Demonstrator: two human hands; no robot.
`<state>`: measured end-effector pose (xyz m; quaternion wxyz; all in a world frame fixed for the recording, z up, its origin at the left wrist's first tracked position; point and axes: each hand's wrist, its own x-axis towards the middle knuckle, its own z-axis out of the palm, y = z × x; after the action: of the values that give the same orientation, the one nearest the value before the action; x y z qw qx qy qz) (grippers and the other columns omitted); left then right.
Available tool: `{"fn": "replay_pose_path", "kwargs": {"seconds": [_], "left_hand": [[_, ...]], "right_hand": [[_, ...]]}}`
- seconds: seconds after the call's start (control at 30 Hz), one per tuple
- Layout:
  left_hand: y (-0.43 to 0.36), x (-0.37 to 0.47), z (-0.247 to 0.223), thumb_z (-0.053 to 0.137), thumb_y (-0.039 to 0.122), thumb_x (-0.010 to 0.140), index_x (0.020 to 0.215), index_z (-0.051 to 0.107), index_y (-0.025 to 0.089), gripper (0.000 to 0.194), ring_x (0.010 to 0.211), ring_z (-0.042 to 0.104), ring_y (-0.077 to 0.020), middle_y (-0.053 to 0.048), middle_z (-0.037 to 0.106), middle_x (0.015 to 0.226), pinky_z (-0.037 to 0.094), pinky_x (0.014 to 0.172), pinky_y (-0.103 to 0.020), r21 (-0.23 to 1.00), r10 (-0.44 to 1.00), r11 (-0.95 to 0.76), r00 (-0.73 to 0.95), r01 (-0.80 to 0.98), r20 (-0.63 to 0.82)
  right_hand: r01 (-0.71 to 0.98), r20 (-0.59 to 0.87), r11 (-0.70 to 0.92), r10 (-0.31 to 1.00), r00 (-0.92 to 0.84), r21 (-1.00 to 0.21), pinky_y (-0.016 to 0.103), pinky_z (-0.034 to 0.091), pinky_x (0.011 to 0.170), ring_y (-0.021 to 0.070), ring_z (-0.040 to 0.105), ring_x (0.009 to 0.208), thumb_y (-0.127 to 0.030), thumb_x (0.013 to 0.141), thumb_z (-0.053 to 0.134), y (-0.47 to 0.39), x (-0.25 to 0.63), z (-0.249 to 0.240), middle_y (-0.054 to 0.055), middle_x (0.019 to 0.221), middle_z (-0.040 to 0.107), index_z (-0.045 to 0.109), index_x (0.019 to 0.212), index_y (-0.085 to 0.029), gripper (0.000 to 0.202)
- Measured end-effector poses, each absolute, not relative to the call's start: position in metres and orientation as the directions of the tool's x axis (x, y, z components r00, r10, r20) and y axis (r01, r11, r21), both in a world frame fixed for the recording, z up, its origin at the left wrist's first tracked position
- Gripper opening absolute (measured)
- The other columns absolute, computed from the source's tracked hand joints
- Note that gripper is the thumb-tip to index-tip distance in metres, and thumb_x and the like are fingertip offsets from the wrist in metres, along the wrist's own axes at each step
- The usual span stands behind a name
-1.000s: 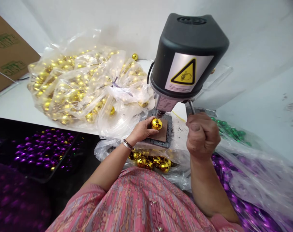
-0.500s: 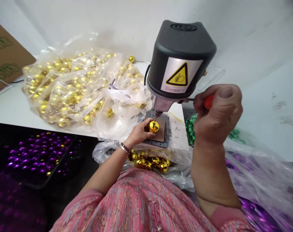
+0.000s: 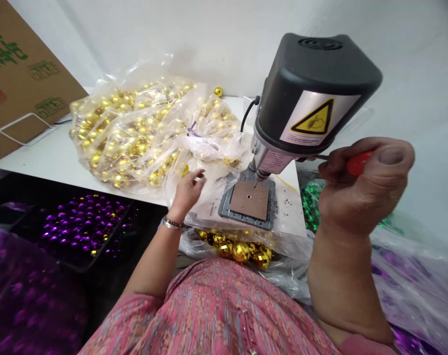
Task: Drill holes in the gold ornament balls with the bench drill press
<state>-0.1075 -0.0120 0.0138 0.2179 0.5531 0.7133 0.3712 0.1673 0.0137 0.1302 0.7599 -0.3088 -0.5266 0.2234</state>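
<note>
A black drill press (image 3: 316, 93) with a yellow warning label stands over a brown square board (image 3: 249, 199) that has a small hole and lies on a grey base plate (image 3: 224, 204). No ball rests on the board. My right hand (image 3: 368, 182) is closed round the red knob (image 3: 359, 162) of the press lever. Left of the base, my left hand (image 3: 190, 191) is over the plastic bag's edge with fingers apart, close to a gold ball (image 3: 185, 170). The big clear bag of gold balls (image 3: 135, 133) is tied with a purple strip.
Large gold faceted balls (image 3: 241, 251) lie in an open bag below the table's front edge. Purple balls (image 3: 83, 224) fill a dark bin at lower left. Green balls (image 3: 313, 202) and purple bags (image 3: 412, 266) are at right. A cardboard box (image 3: 27, 74) stands at back left.
My left hand has moved left, off the board, and the gold ball it held there is gone from the board. My right hand still grips the knob. The view has shifted left.
</note>
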Motion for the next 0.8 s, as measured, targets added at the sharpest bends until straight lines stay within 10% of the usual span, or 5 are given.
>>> {"fn": "replay_pose_path", "kwargs": {"seconds": [0.17, 0.5, 0.8], "left_hand": [[0.021, -0.144, 0.013, 0.043, 0.008, 0.089, 0.137, 0.064, 0.014, 0.053, 0.135, 0.054, -0.0305, -0.017, 0.065, 0.139, 0.044, 0.114, -0.042, 0.519, 0.868, 0.35, -0.478, 0.779, 0.132], [0.032, -0.139, 0.022, 0.044, 0.025, 0.097, 0.136, 0.061, 0.011, 0.045, 0.126, 0.055, -0.0441, -0.027, 0.053, 0.141, 0.048, 0.1, -0.057, 0.267, 0.855, 0.487, -0.516, 0.832, 0.048], [0.035, -0.149, 0.009, 0.061, 0.029, 0.087, 0.131, 0.065, 0.013, 0.047, 0.134, 0.054, -0.0422, -0.027, 0.049, 0.151, 0.042, 0.112, -0.056, 0.316, 0.882, 0.456, -0.469, 0.832, -0.038]], "right_hand": [[-0.039, 0.662, 0.705, 0.682, 0.313, -0.708, 0.022, 0.022, 0.041, 0.0045, 0.041, 0.046, -0.064, 0.085, 0.064, 0.013, 0.17, 0.129, -0.006, 0.055, 0.049, 0.056, 0.082, -0.019, 0.046], [-0.025, 0.684, 0.716, 0.676, 0.273, -0.698, 0.023, 0.024, 0.044, 0.0032, 0.04, 0.047, -0.061, 0.09, 0.061, 0.012, 0.171, 0.126, -0.007, 0.058, 0.048, 0.056, 0.086, -0.02, 0.041], [0.001, 0.692, 0.711, 0.683, 0.234, -0.703, 0.021, 0.03, 0.05, 0.0037, 0.045, 0.056, -0.057, 0.093, 0.058, 0.006, 0.173, 0.124, -0.005, 0.064, 0.05, 0.054, 0.087, -0.021, 0.037]]}}
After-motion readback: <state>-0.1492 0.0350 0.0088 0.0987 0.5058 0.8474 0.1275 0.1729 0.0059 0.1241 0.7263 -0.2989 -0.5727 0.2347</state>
